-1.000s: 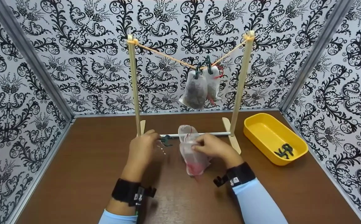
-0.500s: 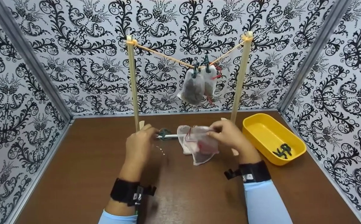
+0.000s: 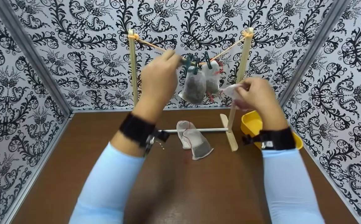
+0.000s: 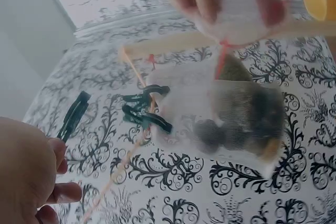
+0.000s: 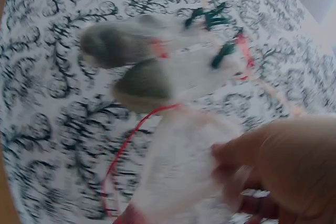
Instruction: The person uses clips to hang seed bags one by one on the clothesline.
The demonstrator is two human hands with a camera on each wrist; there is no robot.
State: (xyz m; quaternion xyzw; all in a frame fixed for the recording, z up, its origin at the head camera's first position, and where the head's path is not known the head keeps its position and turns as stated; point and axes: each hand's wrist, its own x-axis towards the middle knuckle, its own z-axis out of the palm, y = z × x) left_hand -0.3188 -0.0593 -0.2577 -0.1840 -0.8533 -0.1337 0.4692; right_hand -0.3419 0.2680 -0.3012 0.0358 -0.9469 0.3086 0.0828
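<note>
My left hand (image 3: 159,77) is raised at the left part of the orange string (image 3: 228,49); it pinches a dark green clothespin (image 4: 74,115). The right hand (image 3: 259,95) pinches the top of a white drawstring pouch (image 3: 231,91), with something red inside, in front of the right post. Two filled pouches hang at the sagging middle of the string: a nearer one (image 3: 195,88) and one behind it (image 3: 212,79). Green clothespins (image 4: 144,109) fasten them there. In the right wrist view, a red cord (image 5: 126,149) trails from the gripped pouch.
Wooden posts (image 3: 244,59) carry the string, and a white rod (image 3: 214,130) joins their feet. Pouches (image 3: 200,146) lie over the rod on the brown table (image 3: 218,189). A yellow tray (image 3: 249,123) stands at right, partly hidden by the right arm.
The left hand has risen from near the rod to the string with the clothespin. The right hand has lifted one pouch off the pile, up and to the right.
</note>
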